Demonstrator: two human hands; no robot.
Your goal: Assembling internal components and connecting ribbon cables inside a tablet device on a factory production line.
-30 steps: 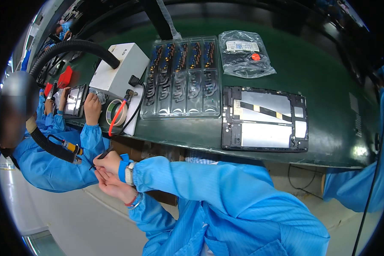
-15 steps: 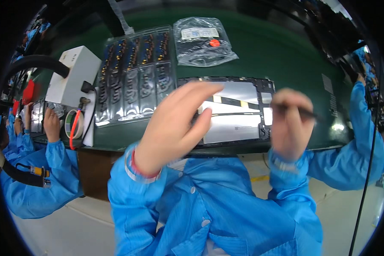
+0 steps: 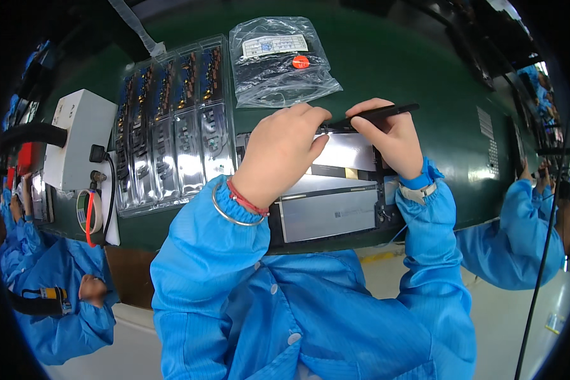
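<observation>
An opened tablet (image 3: 329, 214) lies before me with silver metal plates in a black frame. My right hand (image 3: 392, 136) pinches a slim black pen-like tool (image 3: 386, 112), its narrow end slanting down left to the tablet's far edge. I cannot make out whether it is tweezers or a pry stick. My left hand (image 3: 278, 149) rests over the tablet's far left part, thumb and forefinger apart and bent toward that edge near the tool's tip. Its other fingers are hidden behind the hand, and nothing shows between thumb and forefinger.
Left of the tablet lies a clear plastic tray (image 3: 171, 126) of small circuit boards. A clear bag (image 3: 285, 63) with an orange dot sits beyond. Farther left are a white box (image 3: 82, 136) with a black hose and a tape roll (image 3: 88, 212). People in blue work on both sides.
My right hand has swung left and up to the tablet's far edge with the black tool. My left hand has shifted slightly right and up. The whole view has also shifted.
</observation>
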